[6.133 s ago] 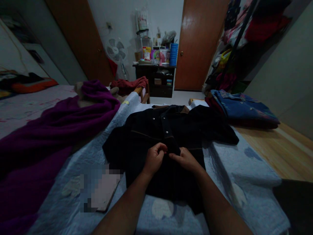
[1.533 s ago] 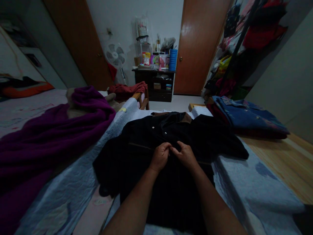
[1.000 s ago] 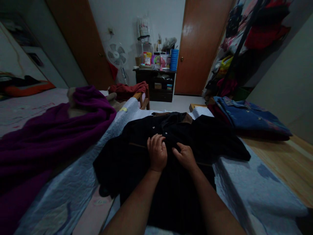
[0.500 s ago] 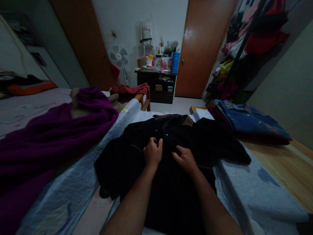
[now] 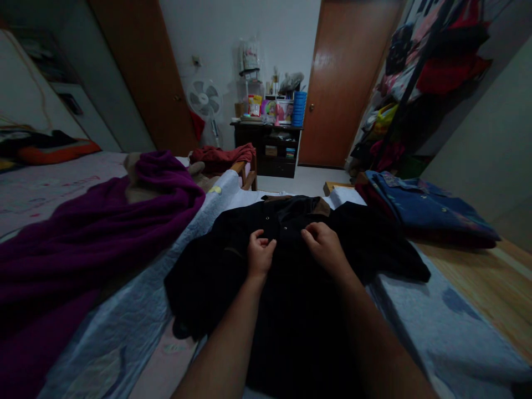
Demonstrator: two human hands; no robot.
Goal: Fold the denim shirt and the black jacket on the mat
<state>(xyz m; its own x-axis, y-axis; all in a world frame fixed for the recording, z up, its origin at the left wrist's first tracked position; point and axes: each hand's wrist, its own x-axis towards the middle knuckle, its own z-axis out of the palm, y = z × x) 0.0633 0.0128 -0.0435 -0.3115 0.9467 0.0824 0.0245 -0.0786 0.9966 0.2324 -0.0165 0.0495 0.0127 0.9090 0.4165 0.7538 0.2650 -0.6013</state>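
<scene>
A black jacket [image 5: 291,321] with a brown-lined collar lies spread out on the bed, its sleeves out to both sides. Two small round snaps show near its collar. My left hand [image 5: 260,255] is at the front of the jacket, just below the left snap, fingers curled with the thumb close to them; dark cloth seems to be between them. To the right of the snaps, my right hand [image 5: 325,244] has thumb and fingertips pinched together on the black cloth.
A purple blanket [image 5: 137,221] is heaped at the left. Folded denim clothing [image 5: 432,208] lies on a wooden board [image 5: 477,271] at the right. Beyond the bed stand a dark cabinet [image 5: 266,149], a fan [image 5: 205,98] and a door [image 5: 328,111].
My right hand has moved up and slightly right over the jacket, and its fingers have closed into a pinch. My left hand has barely shifted.
</scene>
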